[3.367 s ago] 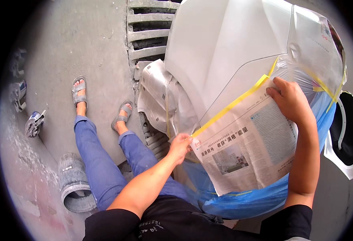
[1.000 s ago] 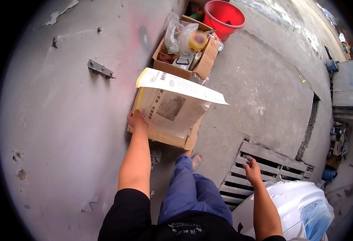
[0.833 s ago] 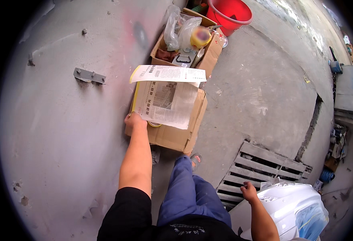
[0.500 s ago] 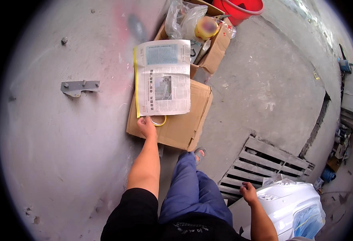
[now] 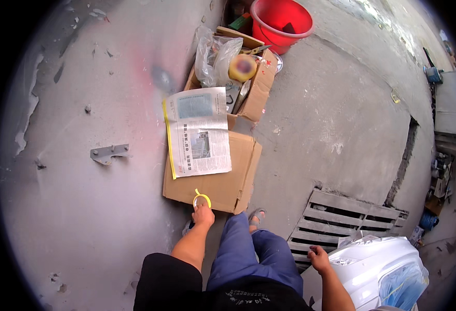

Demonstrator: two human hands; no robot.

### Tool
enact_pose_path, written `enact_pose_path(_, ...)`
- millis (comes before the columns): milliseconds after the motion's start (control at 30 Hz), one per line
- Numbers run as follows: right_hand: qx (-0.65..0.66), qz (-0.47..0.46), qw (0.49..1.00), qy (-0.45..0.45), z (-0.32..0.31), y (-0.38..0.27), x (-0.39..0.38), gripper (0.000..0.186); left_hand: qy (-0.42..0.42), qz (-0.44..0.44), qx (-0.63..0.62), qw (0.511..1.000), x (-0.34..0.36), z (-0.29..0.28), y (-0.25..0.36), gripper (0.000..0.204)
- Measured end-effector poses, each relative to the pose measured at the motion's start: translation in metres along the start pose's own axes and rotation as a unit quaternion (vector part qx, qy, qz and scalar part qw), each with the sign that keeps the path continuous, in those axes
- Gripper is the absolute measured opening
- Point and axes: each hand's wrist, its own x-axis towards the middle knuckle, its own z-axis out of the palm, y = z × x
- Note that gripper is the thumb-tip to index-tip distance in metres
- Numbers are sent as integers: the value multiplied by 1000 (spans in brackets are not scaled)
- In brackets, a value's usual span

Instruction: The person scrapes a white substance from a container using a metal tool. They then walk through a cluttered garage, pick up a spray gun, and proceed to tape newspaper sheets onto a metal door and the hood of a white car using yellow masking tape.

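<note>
A roll of yellow masking tape [image 5: 207,197] is gripped in my left hand [image 5: 203,214], just over the near end of a brown cardboard box [image 5: 212,189]. A short tail of tape sticks up from the roll. Farther along the box lies a newspaper sheet [image 5: 215,155], with a yellow tape strip [image 5: 169,145] running down its left edge. My right hand [image 5: 318,258] hangs beside the white car body part [image 5: 365,269] with its fingers curled; what they hold, if anything, I cannot make out.
Beyond the newspaper an open carton [image 5: 259,98] holds plastic bags, scissors and a large tape roll. A red bucket [image 5: 279,31] stands behind it. A metal bracket [image 5: 109,152] juts from the wall at left. A slatted floor grate [image 5: 337,215] lies at right.
My left hand has come away from the newspaper's near edge toward me, and the tape roll has come with it. The newspaper stays on the box. My view has shifted.
</note>
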Motion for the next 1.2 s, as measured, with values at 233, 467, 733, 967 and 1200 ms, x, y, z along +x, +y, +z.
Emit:
enact_pose_path(233,64,-76,993,56,-61,-15,-29,35,-230,82,-115,963,-38,-38,59,44)
enact_pose_path(467,109,-109,979,135,-181,20,11,39,-194,203,-241,929,-101,-126,333,27)
enact_pose_path(733,240,-161,945,152,-372,25,76,41,-322,327,-242,855,-249,-146,644,26)
enact_pose_path(967,516,-253,818,29,-568,-50,29,43,-515,317,-254,755,-376,-167,817,31)
enact_pose_path(1200,578,-302,734,189,-744,-47,74,28,-610,312,-229,691,-415,-142,1033,33)
